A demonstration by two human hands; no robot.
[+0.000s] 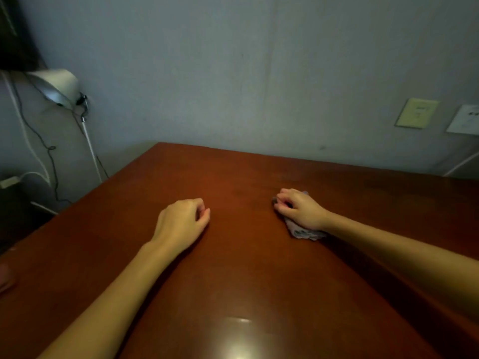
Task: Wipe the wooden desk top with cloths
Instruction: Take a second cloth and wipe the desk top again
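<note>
Desk top [233, 268]: deep reddish-brown wood, faint grain, one white glare patch at the near edge. Cloth [302, 230]: pale grey-lilac, darker printed marks along its lower fold. Wall [233, 73]: plain grey-blue. Wall plate [416, 113]: pale yellow. Paper [465, 120]: white with small dark marks. Lamp shade [55, 85]: off-white outside, silvery inside. Black cable [39, 137]; white cable [26, 136].

Grey wall [259, 73] beyond both hands. Lamp head [53, 86] far up-left of left hand [181, 224]. 2 leads below lamp: black cable [54, 177], white cable [23, 128]. Yellowish wall plate [417, 113] up-right of right hand [300, 208]; white card [465, 120] just beside plate. Blurred pinkish object [5, 278] far left of left forearm.
</note>
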